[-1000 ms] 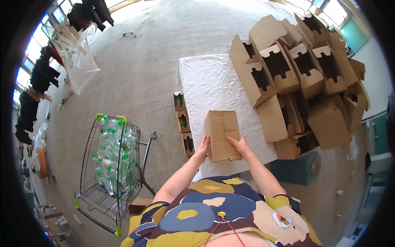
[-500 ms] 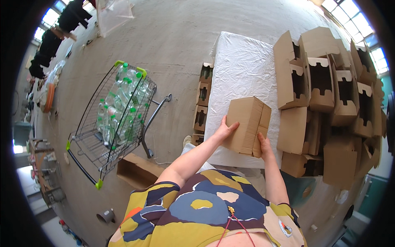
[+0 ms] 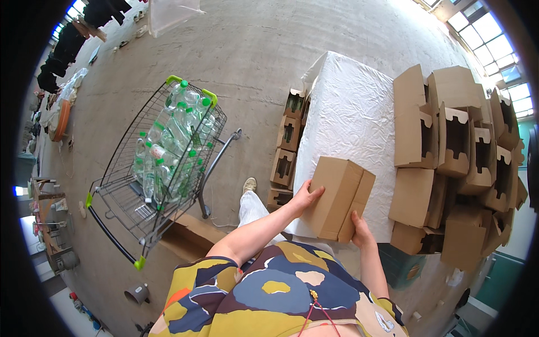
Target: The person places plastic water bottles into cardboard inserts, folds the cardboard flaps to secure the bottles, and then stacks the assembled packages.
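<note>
A closed brown cardboard box (image 3: pixel 334 194) is between my two hands, above the near end of the white-covered table (image 3: pixel 353 106). My left hand (image 3: pixel 308 196) presses on its left side, thumb lying on the upper face. On the right side, my right hand (image 3: pixel 361 229) grips near the closest corner, thumb up along the cardboard. A seam runs lengthwise across the box. Whether its underside touches the table cannot be seen.
Several open cardboard boxes (image 3: pixel 412 129) are piled along the table's right side. More boxes (image 3: pixel 284 163) line its left side. A wire shopping cart (image 3: pixel 120 188) holding green-capped plastic bottles stands left. An open carton (image 3: pixel 188 236) lies by it. My shoe (image 3: pixel 250 185) is on the floor between.
The box has come nearer to my body, still between both hands. My view has shifted, and more of my leg and shoe shows left of the table.
</note>
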`<state>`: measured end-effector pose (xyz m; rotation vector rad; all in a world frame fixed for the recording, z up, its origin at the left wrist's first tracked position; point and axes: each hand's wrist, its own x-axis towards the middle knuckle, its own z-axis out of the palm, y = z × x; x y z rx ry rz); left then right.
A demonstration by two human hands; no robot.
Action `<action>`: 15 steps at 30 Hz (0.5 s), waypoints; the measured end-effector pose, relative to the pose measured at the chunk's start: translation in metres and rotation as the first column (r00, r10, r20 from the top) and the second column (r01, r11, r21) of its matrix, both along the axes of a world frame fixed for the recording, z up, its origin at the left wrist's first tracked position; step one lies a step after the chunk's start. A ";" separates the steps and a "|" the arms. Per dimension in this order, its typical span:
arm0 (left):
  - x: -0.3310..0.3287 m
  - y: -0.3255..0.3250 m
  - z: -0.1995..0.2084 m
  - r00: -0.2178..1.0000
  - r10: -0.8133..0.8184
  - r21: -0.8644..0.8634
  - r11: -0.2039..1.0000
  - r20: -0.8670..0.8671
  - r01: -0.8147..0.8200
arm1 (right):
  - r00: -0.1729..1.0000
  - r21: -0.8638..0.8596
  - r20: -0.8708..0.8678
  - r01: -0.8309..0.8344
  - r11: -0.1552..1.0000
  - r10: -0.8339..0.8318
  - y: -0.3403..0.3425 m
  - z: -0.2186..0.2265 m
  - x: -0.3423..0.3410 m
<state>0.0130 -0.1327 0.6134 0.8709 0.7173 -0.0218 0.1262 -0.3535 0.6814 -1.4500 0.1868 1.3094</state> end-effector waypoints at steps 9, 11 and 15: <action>-0.103 0.139 -0.036 0.998 0.022 -0.062 0.998 -0.064 -0.026 | 0.996 0.036 -0.086 0.009 0.999 -0.006 0.144 0.002 -0.111; -0.122 0.172 -0.043 0.996 0.074 -0.094 0.993 -0.041 -0.077 | 0.999 0.073 -0.051 -0.014 0.997 0.018 0.183 -0.001 -0.130; -0.152 0.221 -0.053 0.989 0.140 -0.134 0.982 0.039 -0.133 | 0.992 0.083 -0.009 -0.127 0.988 0.128 0.240 -0.004 -0.147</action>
